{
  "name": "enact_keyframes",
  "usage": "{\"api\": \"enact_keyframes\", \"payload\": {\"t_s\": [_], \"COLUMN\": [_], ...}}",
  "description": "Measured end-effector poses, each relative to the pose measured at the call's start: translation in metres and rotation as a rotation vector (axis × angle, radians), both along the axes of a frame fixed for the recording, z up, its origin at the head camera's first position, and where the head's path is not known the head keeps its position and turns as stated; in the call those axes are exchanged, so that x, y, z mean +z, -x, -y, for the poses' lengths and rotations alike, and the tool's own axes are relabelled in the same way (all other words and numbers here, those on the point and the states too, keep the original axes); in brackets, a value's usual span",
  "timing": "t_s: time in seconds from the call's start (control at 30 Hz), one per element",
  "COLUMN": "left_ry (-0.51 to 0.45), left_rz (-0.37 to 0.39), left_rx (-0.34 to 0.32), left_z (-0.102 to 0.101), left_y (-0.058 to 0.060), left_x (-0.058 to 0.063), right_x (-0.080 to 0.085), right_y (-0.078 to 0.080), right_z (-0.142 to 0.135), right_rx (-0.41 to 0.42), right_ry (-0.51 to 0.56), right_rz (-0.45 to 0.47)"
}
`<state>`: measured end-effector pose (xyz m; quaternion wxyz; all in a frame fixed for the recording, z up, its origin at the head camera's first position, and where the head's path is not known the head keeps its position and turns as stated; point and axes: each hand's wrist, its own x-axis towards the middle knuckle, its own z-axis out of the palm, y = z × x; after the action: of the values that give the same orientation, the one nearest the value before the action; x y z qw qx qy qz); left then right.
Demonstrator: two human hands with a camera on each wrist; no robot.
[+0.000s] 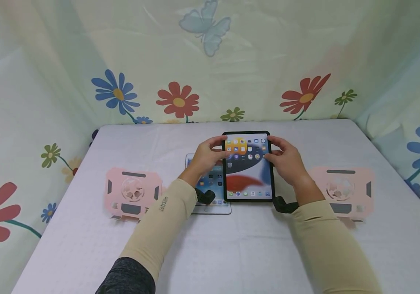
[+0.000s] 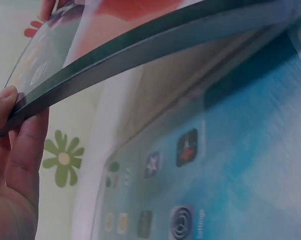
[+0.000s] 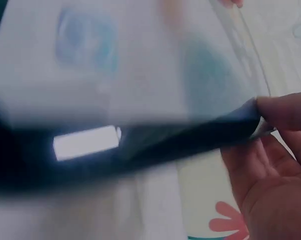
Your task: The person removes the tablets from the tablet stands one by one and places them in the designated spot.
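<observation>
Both hands hold a black-framed tablet [image 1: 248, 173] upright in the head view, its lit screen of app icons facing the head camera. My left hand [image 1: 207, 157] pinches its upper left edge, thumb in front and fingers behind, as the left wrist view also shows of the hand [image 2: 20, 150]. On the opposite edge my right hand [image 1: 287, 161] grips the same way; in the right wrist view that hand [image 3: 275, 160] has its thumb on the front. A second, white-framed tablet [image 1: 211, 209] lies screen up on the table, partly covered by the held one and the left hand.
A pink stand [image 1: 116, 196] with grey pads and a round cut-out rests on the left of the table. Its match [image 1: 366, 192] is on the right, partly behind the right forearm. A white cloth covers the table [image 1: 246, 253]; a flowered curtain [image 1: 261, 61] hangs behind.
</observation>
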<state>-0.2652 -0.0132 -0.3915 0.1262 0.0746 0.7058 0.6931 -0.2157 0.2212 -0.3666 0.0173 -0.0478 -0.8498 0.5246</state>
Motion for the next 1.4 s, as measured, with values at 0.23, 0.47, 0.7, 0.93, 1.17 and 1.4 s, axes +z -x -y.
{"api": "enact_keyframes", "payload": {"t_s": [0.23, 0.47, 0.7, 0.93, 1.17, 1.4], "left_ry": [0.057, 0.060, 0.045, 0.046, 0.045, 0.115], "left_rz": [0.001, -0.006, 0.022, 0.034, 0.025, 0.015], "left_rx": [-0.006, -0.012, -0.024, -0.026, -0.049, -0.034], "left_z": [-0.001, -0.007, -0.015, -0.016, -0.020, -0.023], "left_y": [0.002, -0.001, -0.005, -0.008, -0.011, -0.014], "left_x": [-0.009, -0.011, -0.014, -0.015, -0.018, -0.018], "right_x": [-0.007, -0.018, -0.022, -0.026, -0.028, -0.033], "right_y": [-0.001, -0.002, -0.007, -0.013, -0.015, -0.018], "right_z": [0.002, -0.001, -0.002, -0.004, -0.007, -0.007], "right_rx": [-0.033, -0.075, -0.117, -0.129, -0.137, -0.135], "right_ry": [0.039, 0.092, 0.121, 0.121, 0.097, 0.070], "right_rz": [-0.001, 0.016, 0.021, 0.037, 0.029, 0.064]}}
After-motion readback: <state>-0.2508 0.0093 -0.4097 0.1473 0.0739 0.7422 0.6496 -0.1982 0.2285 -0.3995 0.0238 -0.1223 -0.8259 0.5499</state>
